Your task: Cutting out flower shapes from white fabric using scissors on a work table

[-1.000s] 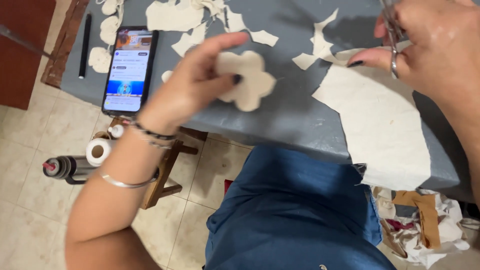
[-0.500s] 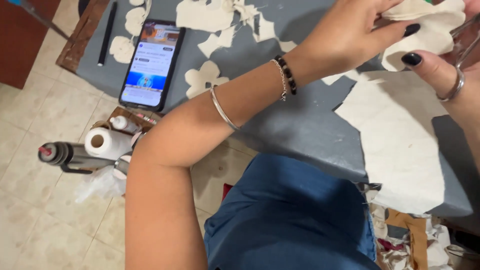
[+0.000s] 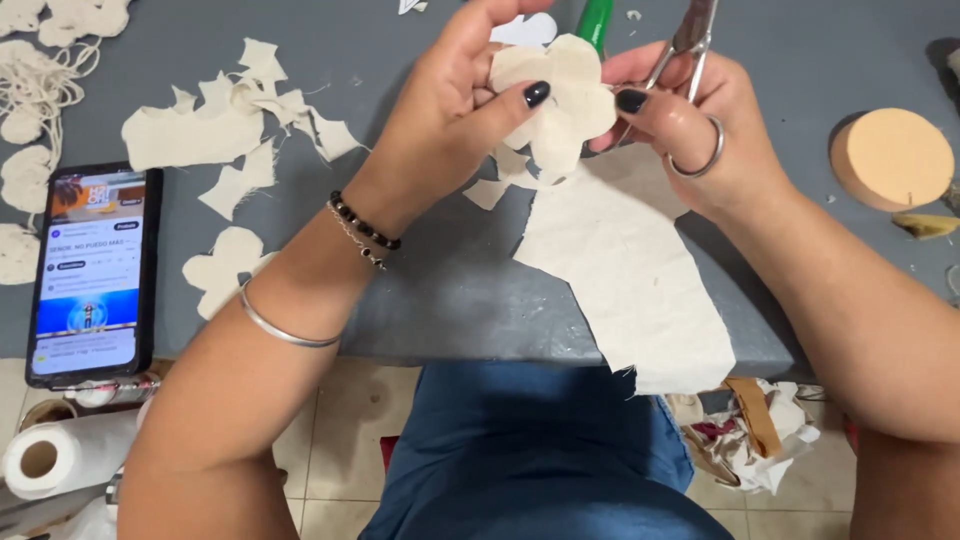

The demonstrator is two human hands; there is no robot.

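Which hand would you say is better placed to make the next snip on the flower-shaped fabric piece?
Probably the right hand: it has the scissors looped on its fingers, while the left hand pinches the flower-shaped fabric piece.

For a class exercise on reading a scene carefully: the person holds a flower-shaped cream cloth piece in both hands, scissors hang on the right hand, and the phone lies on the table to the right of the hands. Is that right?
Not quite. The phone lies to the left of the hands, near the table's left edge, as the head view shows. The rest stands: left hand and right hand hold the flower-shaped cloth piece, with scissors on the right hand.
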